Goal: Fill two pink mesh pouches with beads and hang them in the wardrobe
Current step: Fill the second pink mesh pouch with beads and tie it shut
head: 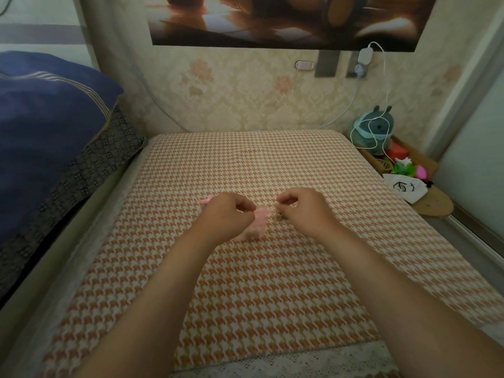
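One pink mesh pouch (257, 227), its strings pinched in fingers of left hand (227, 214) and right hand (302, 207).

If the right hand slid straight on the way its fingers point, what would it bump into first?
Likely the pink mesh pouch between the hands, then the left hand. The right hand points leftward at them, though depth is unclear.

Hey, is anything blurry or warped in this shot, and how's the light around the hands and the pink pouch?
Head view: dim, even indoor light, no glare or hard shadows; the left hand, right hand and small pink mesh pouch between them are slightly blurred; the wide-angle lens bows the edges of the orange-and-white houndstooth cover.
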`<control>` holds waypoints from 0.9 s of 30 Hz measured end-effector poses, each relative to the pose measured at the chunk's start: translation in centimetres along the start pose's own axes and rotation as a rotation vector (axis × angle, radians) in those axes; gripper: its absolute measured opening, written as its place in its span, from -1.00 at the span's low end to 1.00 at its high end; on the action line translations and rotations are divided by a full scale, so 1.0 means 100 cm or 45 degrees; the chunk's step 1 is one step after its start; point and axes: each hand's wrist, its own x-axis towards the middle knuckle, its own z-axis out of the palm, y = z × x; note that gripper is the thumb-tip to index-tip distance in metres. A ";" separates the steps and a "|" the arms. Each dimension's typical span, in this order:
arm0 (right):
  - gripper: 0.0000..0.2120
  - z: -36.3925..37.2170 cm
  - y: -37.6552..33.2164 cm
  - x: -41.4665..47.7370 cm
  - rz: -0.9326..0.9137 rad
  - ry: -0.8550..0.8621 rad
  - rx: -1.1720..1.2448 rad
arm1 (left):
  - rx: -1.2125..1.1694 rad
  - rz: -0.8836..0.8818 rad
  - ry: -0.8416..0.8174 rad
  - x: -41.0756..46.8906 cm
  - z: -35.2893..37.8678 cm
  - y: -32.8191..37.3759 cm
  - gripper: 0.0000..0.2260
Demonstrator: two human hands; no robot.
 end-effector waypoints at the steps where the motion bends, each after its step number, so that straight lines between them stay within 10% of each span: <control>1: -0.89 -0.004 -0.007 -0.001 -0.017 0.053 0.111 | -0.001 0.005 -0.006 0.001 0.000 0.000 -0.83; 11: -0.84 0.001 -0.039 -0.015 -0.389 -0.085 -0.197 | -0.084 0.050 -0.027 -0.002 0.001 -0.003 -0.83; 27: -0.79 -0.015 -0.030 -0.006 -0.296 -0.368 -0.124 | -0.061 0.068 -0.033 0.004 0.005 -0.002 -0.82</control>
